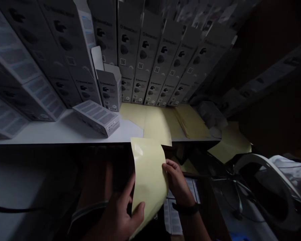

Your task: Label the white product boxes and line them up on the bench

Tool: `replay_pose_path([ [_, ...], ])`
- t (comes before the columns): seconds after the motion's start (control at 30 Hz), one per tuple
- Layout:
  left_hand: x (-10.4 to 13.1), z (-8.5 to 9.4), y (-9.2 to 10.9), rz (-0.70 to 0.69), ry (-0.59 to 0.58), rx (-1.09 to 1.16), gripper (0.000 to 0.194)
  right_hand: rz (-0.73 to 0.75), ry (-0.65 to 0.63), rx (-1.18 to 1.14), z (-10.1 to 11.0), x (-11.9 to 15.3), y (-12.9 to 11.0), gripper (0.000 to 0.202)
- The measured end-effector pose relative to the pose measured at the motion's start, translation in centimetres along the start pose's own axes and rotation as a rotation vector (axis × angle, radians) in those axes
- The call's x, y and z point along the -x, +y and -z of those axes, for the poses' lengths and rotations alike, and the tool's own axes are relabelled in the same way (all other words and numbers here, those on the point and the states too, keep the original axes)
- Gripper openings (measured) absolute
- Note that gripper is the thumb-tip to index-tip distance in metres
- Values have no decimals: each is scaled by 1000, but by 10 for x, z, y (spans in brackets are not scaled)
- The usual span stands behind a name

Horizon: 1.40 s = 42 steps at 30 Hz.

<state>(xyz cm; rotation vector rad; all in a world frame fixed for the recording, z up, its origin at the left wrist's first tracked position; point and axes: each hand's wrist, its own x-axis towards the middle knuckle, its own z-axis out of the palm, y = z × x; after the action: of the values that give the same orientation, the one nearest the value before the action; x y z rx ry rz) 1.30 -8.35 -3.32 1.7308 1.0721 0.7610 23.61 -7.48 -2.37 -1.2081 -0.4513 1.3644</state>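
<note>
A pale yellow, glossy sheet (149,174) curves downward in front of the shelf's edge, held between my two hands. My right hand (174,172) pinches its right edge, the thumb in front. At the lower left edge, my left hand (124,207) grips the sheet with its thumb on the face and fingers partly behind. More yellow sheets (157,124) lie on the white shelf just beyond, one overhanging the front edge. A small printed box (97,117) lies on its side to their left, and an open-topped box (109,88) stands behind it.
Rows of upright grey boxes (150,60) line the back of the white shelf (52,132). A stack of yellow sheets (193,122) and clear plastic (212,113) sit at its right. A white curved frame (268,167) and cables (238,197) are at the lower right.
</note>
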Motion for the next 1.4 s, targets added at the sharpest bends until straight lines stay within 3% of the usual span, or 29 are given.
replay_pose_path([
  [0.1, 7, 10, 9, -26, -42, 48, 84, -21, -60, -16, -6, 4, 4, 25],
  [0.2, 5, 18, 12, -60, -5, 88, 86, -48, -103, -34, -9, 10, 9, 28],
  [0.27, -2, 21, 11, -115, 102, 95, 85, -42, -82, -18, -13, 15, 11, 27],
  [0.37, -17, 28, 9, -295, 406, -70, 80, 68, 5, 106, -20, 27, 10, 27],
  [0.43, -26, 33, 12, -425, 493, -287, 58, 152, 17, 242, -25, 37, 8, 28],
  [0.5, -32, 38, 18, -516, 405, -440, 33, 193, -19, 379, -30, 47, 8, 32],
  [0.57, -33, 38, 24, -561, 256, -456, 23, 217, -43, 501, -33, 57, 8, 34],
  [0.63, -33, 36, 28, -562, 167, -385, 24, 258, -55, 620, -36, 65, 10, 34],
  [0.77, -33, 33, 27, -534, 97, -160, 12, 438, -9, 849, -43, 77, 7, 27],
  [0.83, -33, 34, 25, -462, -5, -14, 9, 505, -35, 932, -46, 80, 4, 24],
  [0.97, -32, 35, 21, -160, -225, 270, 19, 545, -144, 990, -46, 80, 6, 22],
  [1.1, -28, 27, 14, 2, -157, 366, 33, 611, -50, 923, -29, 73, 35, 17],
  [1.23, -25, 19, 6, 9, -24, 270, 23, 538, 12, 903, -18, 62, 57, 31],
  [1.4, -20, 25, -2, -114, 8, 177, 16, 297, -300, 983, -41, 65, 30, 36],
])
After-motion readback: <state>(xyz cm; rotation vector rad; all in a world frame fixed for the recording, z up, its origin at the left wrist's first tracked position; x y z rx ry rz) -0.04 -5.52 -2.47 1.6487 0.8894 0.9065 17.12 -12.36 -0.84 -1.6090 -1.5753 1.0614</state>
